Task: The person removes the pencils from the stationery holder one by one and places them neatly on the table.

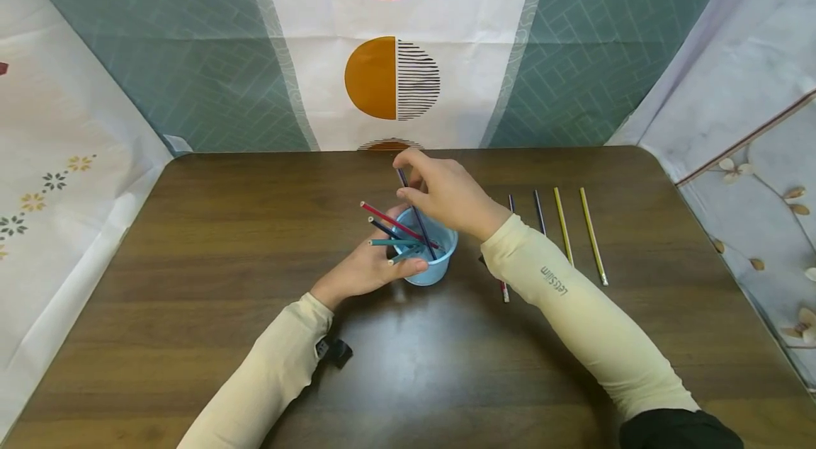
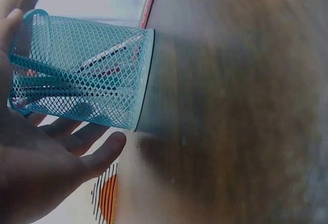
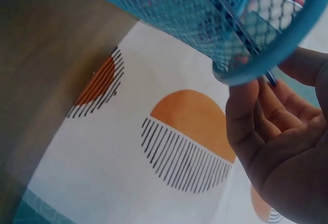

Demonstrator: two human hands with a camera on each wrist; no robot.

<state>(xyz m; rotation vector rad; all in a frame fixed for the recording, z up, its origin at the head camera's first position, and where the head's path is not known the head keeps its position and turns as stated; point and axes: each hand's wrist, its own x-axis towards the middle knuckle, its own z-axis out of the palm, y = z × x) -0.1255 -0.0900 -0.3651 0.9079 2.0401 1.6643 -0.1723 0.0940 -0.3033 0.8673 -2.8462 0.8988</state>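
A light blue mesh pencil cup (image 1: 426, 275) stands on the table in the head view. My left hand (image 1: 365, 269) grips its side, thumb in front and fingers round the back. Over the rim, my right hand (image 1: 451, 195) pinches the upper end of a dark pencil (image 1: 418, 219), whose lower end is inside the cup. A red pencil (image 1: 386, 216), a dark blue pencil (image 1: 381, 227) and teal pencils (image 1: 385, 242) lean out toward the left. Through the mesh cup (image 2: 82, 70), pencils show in the left wrist view. The right wrist view shows the dark pencil (image 3: 238, 29) against the mesh.
Right of the cup lie two yellow pencils (image 1: 593, 236) and a dark pencil (image 1: 540, 212). Partly under my right forearm, a dark pencil end (image 1: 511, 202) and a red end (image 1: 506, 292) show. A patterned cloth (image 1: 389, 24) hangs behind the brown table (image 1: 255, 208).
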